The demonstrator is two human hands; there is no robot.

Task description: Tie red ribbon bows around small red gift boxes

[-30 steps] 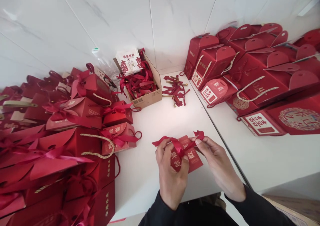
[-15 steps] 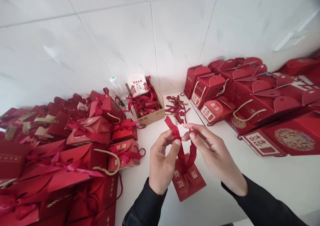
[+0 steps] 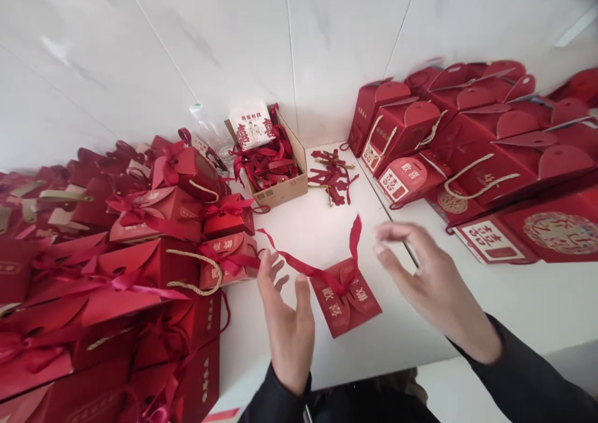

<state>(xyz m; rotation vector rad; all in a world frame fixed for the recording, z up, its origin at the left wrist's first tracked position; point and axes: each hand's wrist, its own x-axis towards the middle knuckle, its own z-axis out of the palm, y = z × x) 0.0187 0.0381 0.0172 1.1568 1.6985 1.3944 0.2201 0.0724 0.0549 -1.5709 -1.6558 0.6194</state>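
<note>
Left fingers (image 3: 303, 298) and right fingers (image 3: 397, 270) spread empty beside a gold-lettered red box (image 3: 348, 314), ribbon (image 3: 333, 282) tails splayed.

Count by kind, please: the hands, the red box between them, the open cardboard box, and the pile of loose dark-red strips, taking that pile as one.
Hands: 2 (left hand, right hand)
Red box between them: 1
Open cardboard box: 1
Pile of loose dark-red strips: 1
Total: 5

Left hand (image 3: 290, 329), right hand (image 3: 434, 289) — unclenched
</note>
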